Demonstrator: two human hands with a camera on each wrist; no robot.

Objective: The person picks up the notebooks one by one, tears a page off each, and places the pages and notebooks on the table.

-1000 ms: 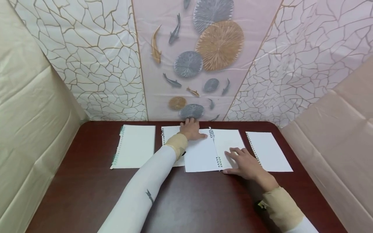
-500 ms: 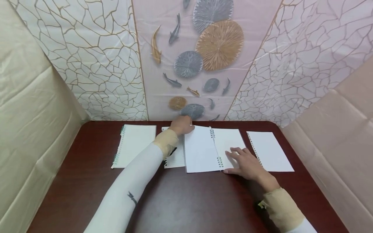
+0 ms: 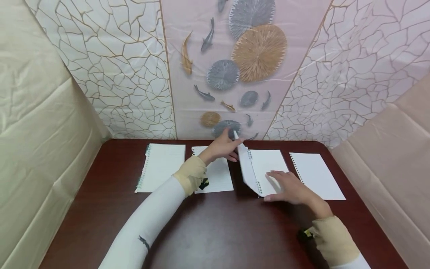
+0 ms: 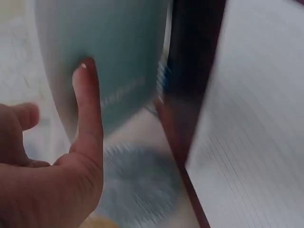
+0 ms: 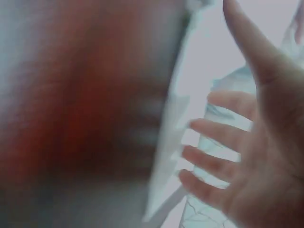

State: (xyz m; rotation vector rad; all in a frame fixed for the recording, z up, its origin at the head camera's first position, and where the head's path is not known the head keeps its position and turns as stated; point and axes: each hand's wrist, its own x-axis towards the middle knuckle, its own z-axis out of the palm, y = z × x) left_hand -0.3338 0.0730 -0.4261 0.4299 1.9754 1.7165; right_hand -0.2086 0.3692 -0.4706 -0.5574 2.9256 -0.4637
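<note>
A spiral notebook [image 3: 268, 162] lies spread at the back middle of the table, its left half [image 3: 246, 168] raised steeply about the rings. My left hand [image 3: 220, 146] holds that half by its free edge; in the left wrist view, one straight finger lies against its teal cover [image 4: 130, 52], whose lettering is blurred. My right hand [image 3: 290, 186] rests over the right page near the lower edge, fingers spread and loosely bent. The right wrist view shows those fingers [image 5: 216, 135] apart, gripping nothing. A lined loose-leaf sheet [image 3: 220, 177] lies left of the notebook.
Another punched sheet [image 3: 164, 168] with a torn, green-tinged edge lies farther left, and a blank punched sheet [image 3: 317, 175] is on the right. Behind the dark red table [image 3: 215, 231] stands a patterned wall covering [image 3: 134, 67]. Beige sheeting [image 3: 40, 149] flanks both sides.
My left hand has moved to the left edge of the notebook and lifted its left half up and rightward, uncovering more of the lined sheet. My right hand stays nearly in place.
</note>
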